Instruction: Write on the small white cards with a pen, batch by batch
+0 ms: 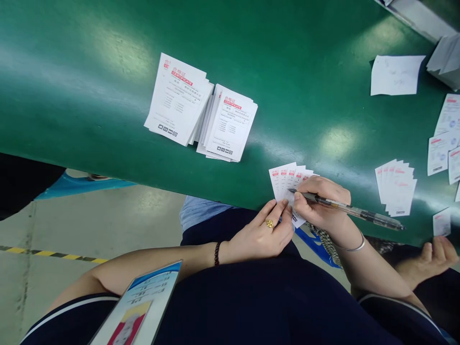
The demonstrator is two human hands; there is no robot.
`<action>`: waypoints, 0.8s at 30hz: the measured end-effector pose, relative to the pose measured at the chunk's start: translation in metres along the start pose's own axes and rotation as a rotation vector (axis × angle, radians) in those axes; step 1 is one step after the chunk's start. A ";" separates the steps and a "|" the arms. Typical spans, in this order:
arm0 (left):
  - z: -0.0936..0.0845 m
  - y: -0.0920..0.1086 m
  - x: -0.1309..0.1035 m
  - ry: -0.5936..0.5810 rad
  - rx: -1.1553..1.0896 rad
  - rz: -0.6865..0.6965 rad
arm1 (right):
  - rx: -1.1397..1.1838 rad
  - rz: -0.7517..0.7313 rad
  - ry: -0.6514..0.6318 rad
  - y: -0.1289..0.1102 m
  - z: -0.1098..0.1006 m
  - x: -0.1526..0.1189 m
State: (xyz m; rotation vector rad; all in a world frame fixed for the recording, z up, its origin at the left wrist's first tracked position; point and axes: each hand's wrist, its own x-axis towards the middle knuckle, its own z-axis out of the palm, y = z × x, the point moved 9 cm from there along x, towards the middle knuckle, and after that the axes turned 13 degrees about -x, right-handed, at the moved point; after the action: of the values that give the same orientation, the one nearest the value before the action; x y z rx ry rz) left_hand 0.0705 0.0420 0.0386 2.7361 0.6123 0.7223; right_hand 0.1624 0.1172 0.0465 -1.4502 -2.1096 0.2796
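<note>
A small fan of white certificate cards (282, 179) lies at the near edge of the green table (287, 62). My right hand (321, 203) is closed around a dark, patterned pen (359, 211), its tip over the fanned cards. My left hand (268, 230), with a gold ring, rests its fingertips on the lower part of the same cards, the fingers together. Farther off, two thick stacks of certificate cards, a left one (178, 105) and a right one (230, 127), sit side by side.
Another card fan (397, 187) lies to the right, with a blank-looking paper (397, 75) beyond it. More cards (447, 115) and a paper stack (445, 60) are at the far right. Another person's hand (431, 261) touches a card (442, 223). A badge (140, 306) hangs at lower left.
</note>
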 end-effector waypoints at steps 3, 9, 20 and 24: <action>0.000 -0.001 0.000 -0.010 -0.003 -0.008 | -0.002 -0.005 0.004 -0.001 0.000 0.000; 0.002 0.001 -0.002 0.004 -0.017 0.000 | 0.023 0.022 -0.008 0.004 0.001 -0.003; -0.001 0.001 0.002 -0.018 -0.029 -0.001 | 0.102 0.156 -0.036 0.019 -0.007 -0.017; 0.000 0.001 0.002 -0.030 -0.048 -0.012 | 0.084 0.097 0.002 0.018 -0.004 -0.018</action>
State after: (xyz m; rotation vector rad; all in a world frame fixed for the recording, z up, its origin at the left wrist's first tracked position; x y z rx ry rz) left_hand 0.0726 0.0419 0.0396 2.6920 0.5961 0.6830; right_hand 0.1838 0.1070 0.0354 -1.5051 -2.0042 0.3993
